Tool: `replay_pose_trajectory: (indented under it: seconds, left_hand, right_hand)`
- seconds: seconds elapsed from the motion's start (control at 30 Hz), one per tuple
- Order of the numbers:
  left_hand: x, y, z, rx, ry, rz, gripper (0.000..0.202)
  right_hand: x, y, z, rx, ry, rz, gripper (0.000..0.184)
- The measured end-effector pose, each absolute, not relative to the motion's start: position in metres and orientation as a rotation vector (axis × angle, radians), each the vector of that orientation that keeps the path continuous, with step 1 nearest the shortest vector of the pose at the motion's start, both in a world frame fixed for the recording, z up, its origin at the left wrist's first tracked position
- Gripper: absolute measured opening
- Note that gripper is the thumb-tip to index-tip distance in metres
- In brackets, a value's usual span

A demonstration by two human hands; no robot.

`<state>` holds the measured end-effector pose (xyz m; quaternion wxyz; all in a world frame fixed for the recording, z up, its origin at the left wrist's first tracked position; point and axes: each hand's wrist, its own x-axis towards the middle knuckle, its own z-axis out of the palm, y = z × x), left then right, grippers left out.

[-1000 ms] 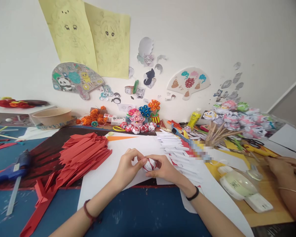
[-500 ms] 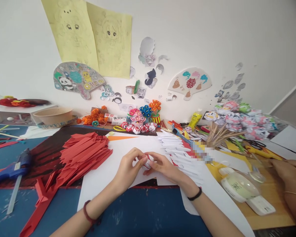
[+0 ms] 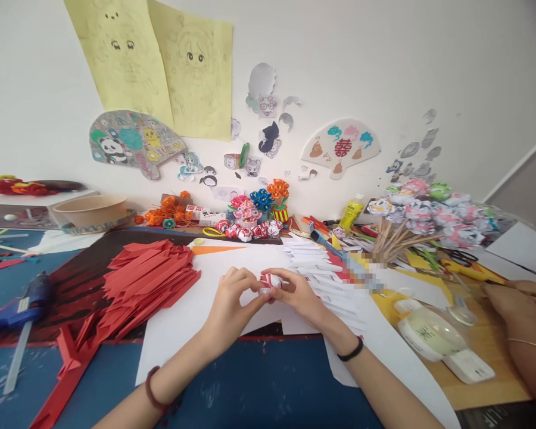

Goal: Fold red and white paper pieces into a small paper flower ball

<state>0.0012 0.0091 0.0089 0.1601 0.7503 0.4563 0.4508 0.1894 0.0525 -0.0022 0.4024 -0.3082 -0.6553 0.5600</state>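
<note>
A small red-and-white paper flower is pinched between both my hands above a white sheet. My left hand curls its fingers against the flower's left side. On the right side my right hand grips it, fingers closed over the top. A stack of folded red paper strips lies to the left, and a row of white folded strips to the right.
A blue glue gun rests at the left. Finished paper flowers line the wall. Flowers on sticks, scissors, a glue bottle and another person's hand occupy the right side.
The flower has been turned between my fingers and lifted slightly, showing more red on top. Both hands have shifted a little up and away from me.
</note>
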Motion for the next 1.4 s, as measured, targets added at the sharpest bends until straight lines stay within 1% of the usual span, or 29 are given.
replay_pose_trajectory:
  seconds: [0.17,0.4,0.6,0.73,0.9,1.1,1.27,1.4]
  left_hand:
    - [0.001,0.01,0.01,2.147,1.371,1.292,0.013]
    - [0.0,0.012,0.009,2.12,1.366,1.278,0.018]
    - [0.0,0.012,0.009,2.122,1.335,1.246,0.017]
    - [-0.001,0.011,0.013,2.086,1.253,1.21,0.018]
    - [-0.003,0.008,0.02,1.964,1.151,1.126,0.023]
    - [-0.004,0.007,0.024,1.781,1.094,1.079,0.024]
    - [-0.003,0.006,0.021,1.965,1.084,1.086,0.027]
    - [-0.004,0.006,0.021,2.079,1.15,1.099,0.027]
  right_hand:
    - [0.189,0.054,-0.004,-0.774,-1.631,1.399,0.049]
    - [0.19,0.055,-0.003,-0.783,-1.638,1.377,0.049]
    - [0.191,0.055,-0.006,-0.792,-1.66,1.361,0.049]
    - [0.191,0.054,-0.005,-0.785,-1.665,1.426,0.051]
    - [0.192,0.054,-0.004,-0.711,-1.687,1.538,0.046]
    - [0.193,0.055,-0.008,-0.645,-1.653,1.604,0.048]
    - [0.19,0.051,-0.005,-0.611,-1.629,1.656,0.041]
    - [0.189,0.051,-0.005,-0.63,-1.598,1.627,0.038]
